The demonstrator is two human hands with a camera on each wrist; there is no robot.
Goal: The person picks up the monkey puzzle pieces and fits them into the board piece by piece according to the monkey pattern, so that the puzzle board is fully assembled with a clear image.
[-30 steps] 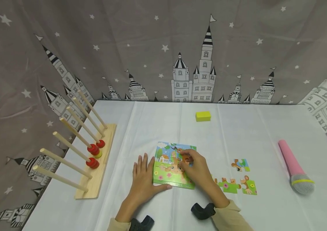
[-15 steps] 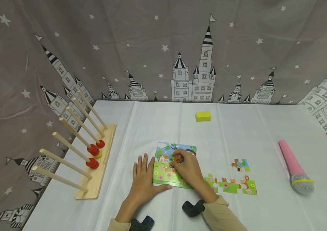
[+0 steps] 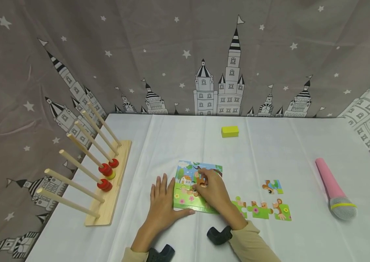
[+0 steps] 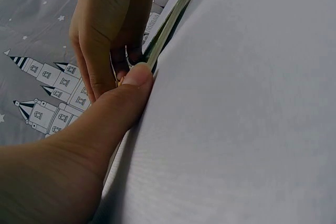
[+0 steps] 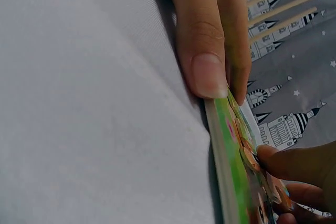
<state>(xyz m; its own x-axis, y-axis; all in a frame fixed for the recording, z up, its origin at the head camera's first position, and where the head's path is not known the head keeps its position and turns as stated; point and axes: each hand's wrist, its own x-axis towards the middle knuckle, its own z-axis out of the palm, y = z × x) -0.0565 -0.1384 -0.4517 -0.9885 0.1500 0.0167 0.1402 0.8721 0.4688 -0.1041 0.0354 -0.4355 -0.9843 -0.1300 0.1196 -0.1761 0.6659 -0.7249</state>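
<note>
A jigsaw puzzle board with a cartoon picture lies on the white table. My left hand is spread flat at its left side, the thumb along the near edge. Over the middle of the board my right hand pinches a puzzle piece between thumb and fingers, close over the picture. The fingers cover much of that piece in the head view. Right of the board lie several loose pieces, among them a corner with a brown ear and a blue-green one.
To the left stands a wooden peg rack with red and yellow rings on some pegs. A yellow block sits at the back, a pink toy microphone at the right. A grey castle-print curtain hangs behind the table.
My right hand has shifted a little left over the board with the puzzle piece, then stayed nearly in place as the piece turned slightly. The left hand has not moved.
</note>
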